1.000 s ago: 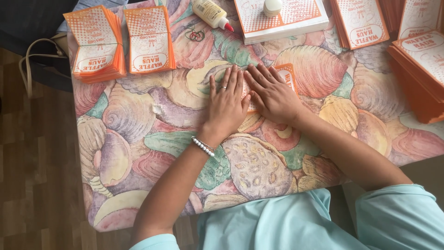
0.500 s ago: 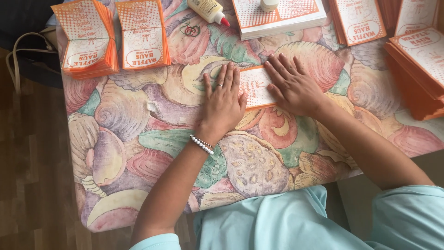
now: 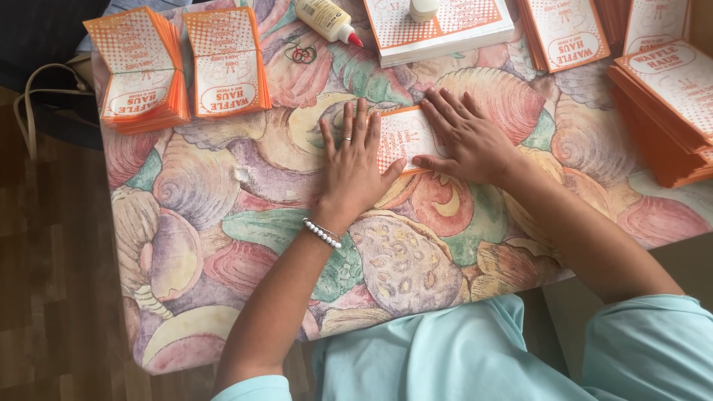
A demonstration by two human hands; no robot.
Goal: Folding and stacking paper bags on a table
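Left hand (image 3: 355, 167) flat, fingers spread, pressing left part of orange-and-white paper sleeve (image 3: 403, 138). Right hand (image 3: 468, 141) flat too, palm down on sleeve's right part; neither grasping. Sleeve lies mid tabletop (image 3: 223, 223), toward far edge. Two folded sleeve stacks (image 3: 182, 67) at far left corner. Glue bottle (image 3: 327, 18) near far edge. Flat sleeve pile (image 3: 665, 104) along right edge.

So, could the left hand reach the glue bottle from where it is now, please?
Probably yes. The left hand lies flat on the paper bag, and only bare tablecloth and some rubber bands lie between it and the glue bottle.
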